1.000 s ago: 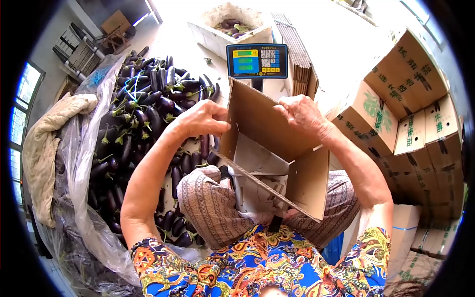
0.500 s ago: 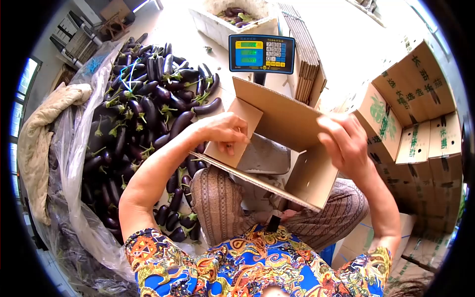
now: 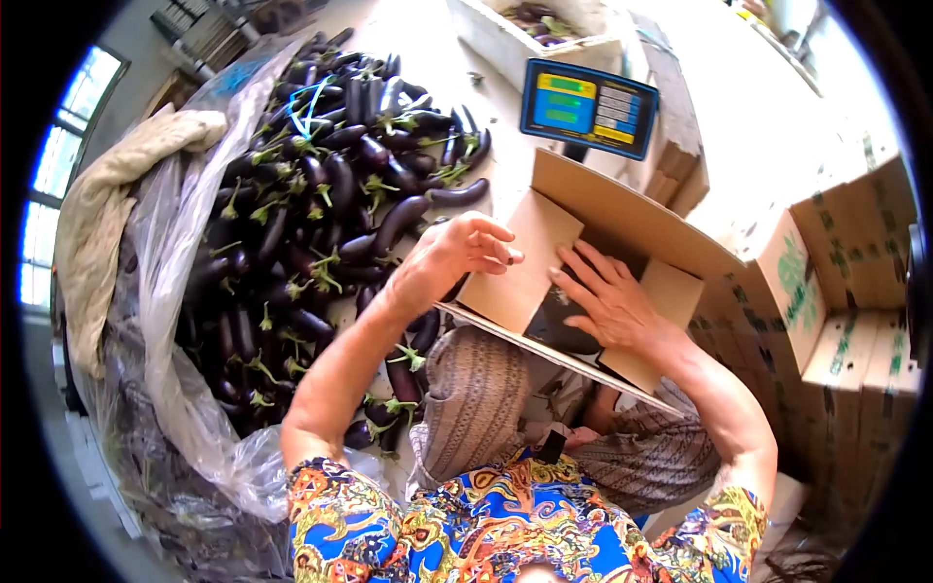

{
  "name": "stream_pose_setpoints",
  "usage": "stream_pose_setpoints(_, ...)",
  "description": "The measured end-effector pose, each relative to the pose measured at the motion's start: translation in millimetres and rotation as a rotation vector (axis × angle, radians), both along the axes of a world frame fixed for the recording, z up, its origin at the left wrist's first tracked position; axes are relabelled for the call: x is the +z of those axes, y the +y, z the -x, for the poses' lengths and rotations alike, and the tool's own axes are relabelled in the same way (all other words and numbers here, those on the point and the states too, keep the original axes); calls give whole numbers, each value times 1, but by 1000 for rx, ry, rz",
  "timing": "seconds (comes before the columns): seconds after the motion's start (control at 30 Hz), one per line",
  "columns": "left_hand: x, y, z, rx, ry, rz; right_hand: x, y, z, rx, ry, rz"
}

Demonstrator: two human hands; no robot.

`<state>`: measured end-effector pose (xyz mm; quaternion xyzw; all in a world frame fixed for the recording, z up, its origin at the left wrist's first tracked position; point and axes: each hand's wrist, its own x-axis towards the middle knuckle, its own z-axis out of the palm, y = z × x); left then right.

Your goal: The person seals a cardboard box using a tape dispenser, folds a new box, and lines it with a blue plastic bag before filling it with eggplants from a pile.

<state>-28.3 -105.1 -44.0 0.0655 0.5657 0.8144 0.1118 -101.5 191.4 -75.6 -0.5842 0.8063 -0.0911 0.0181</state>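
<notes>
An open brown cardboard box [image 3: 641, 228] sits in front of my knees, its long side panels leaning outward and its two short flaps angled in. My left hand [image 3: 465, 253] is at the box's left short flap [image 3: 525, 260], fingers loosely bent and apart, gripping nothing visible. Over the middle of the opening is my right hand [image 3: 614, 296], palm down with fingers spread. The box's inside is partly hidden beneath it. Just behind the box stands a scale display [image 3: 589, 107] with green digits.
A big heap of purple eggplants [image 3: 335, 194] lies on plastic sheeting [image 3: 175, 282] at the left. Printed cartons [image 3: 855, 350] are stacked on the right. Behind the display are flat cardboard sheets [image 3: 671, 126] and a white foam bin [image 3: 486, 44] holding some eggplants.
My right hand has left the box's right side and come over its opening. The right flap now leans further inward. My left hand has lifted slightly. The whole view has shifted.
</notes>
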Motion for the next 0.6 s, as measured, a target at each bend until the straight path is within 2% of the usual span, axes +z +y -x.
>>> stream_pose_setpoints(0.07,7,12,-27,257,102,38,-5,4,-2,-1,19,-7)
stream_pose_setpoints(0.13,4,18,-29,289,240,272,-4,4,0,-2,-37,-17)
stream_pose_setpoints(0.2,9,30,-16,413,239,300,-2,3,1,-8,-62,-18)
stream_pose_setpoints(0.27,10,30,8,587,285,615,3,1,2,-46,-99,-12)
stream_pose_setpoints(0.33,-7,41,23,644,257,819,4,7,2,-69,-108,1)
stream_pose_setpoints(0.37,-13,38,23,537,288,895,-2,12,4,-70,-95,14)
stream_pose_setpoints(0.4,-20,40,17,500,293,850,-3,18,7,-69,-79,25)
stream_pose_setpoints(0.47,-1,47,2,543,162,359,-1,21,0,-70,-91,-10)
stream_pose_setpoints(0.5,12,47,-7,595,179,240,-4,19,2,-73,-104,8)
stream_pose_setpoints(0.53,18,47,-18,656,231,198,-7,14,5,-69,-112,31)
stream_pose_setpoints(0.6,26,50,-36,610,373,194,-7,8,7,-64,-95,4)
